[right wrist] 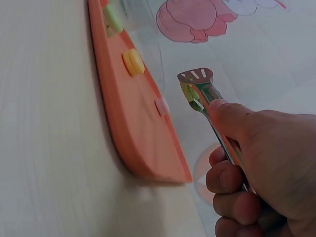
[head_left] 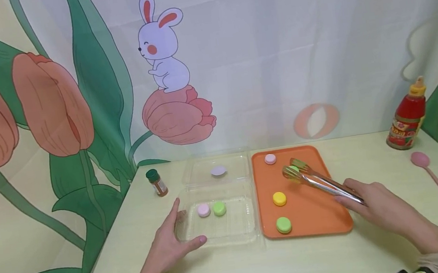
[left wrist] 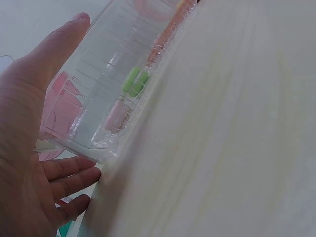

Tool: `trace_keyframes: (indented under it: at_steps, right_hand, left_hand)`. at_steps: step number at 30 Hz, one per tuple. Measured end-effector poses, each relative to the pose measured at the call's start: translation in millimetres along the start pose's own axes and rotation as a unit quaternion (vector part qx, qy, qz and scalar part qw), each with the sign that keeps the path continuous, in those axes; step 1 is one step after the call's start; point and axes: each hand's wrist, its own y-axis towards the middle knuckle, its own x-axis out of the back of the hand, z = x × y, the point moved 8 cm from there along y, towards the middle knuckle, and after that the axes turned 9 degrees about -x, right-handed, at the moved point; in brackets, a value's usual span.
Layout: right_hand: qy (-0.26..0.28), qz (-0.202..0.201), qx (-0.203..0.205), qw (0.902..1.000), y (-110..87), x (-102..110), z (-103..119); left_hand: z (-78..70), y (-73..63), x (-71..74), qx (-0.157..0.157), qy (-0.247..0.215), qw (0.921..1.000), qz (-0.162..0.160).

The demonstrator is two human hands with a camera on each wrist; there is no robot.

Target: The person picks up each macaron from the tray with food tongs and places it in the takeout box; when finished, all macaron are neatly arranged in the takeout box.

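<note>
My right hand (head_left: 379, 203) grips metal tongs (head_left: 332, 188), fingers wrapped round the handles in the right wrist view. Between the tong heads is a green macaron (right wrist: 191, 93), raised off the orange tray (head_left: 315, 220) in that view. On the tray lie a pink macaron (head_left: 270, 159), a yellow macaron (head_left: 279, 199) and another green macaron (head_left: 283, 225). My left hand (head_left: 168, 240), thumb and fingers spread, is at the left side of a clear plastic box (head_left: 239, 236). Inside the box sit a light pink macaron (head_left: 203, 210) and a green macaron (head_left: 219, 208), side by side.
The box's clear lid (head_left: 197, 175) lies folded back behind it, with a pale oval patch (head_left: 218, 170) on it. A green-capped spice jar (head_left: 157, 183) stands back left. At the right are a red sauce bottle (head_left: 407, 118) and a pink spoon (head_left: 433, 176). A printed curtain (head_left: 242, 60) hangs behind.
</note>
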Motion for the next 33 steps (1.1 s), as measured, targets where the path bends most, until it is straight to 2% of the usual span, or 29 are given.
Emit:
trace_keyframes:
  at_steps: [6, 12, 20, 33]
  right_hand:
    - [0.028, 0.06, 0.003, 0.9978, 11.8, -5.7, 27.2]
    - [0.033, 0.08, 0.054, 0.9948, 21.5, -13.1, 60.8]
    - [0.014, 0.126, 0.07, 0.9895, 36.2, -27.3, 98.3]
    - [-0.018, 0.169, 0.1, 0.9804, 50.8, -36.8, 132.2]
  left_hand:
    - [-0.2, -1.5, 1.0, 0.002, 0.002, 1.0, 0.0]
    - [1.2, -1.8, 0.4, 0.005, 0.002, 1.0, 0.001]
    - [-0.4, -0.6, 0.9, 0.001, 0.005, 1.0, 0.003]
    - [-1.3, -0.2, 0.5, 0.007, 0.006, 0.9999, 0.006]
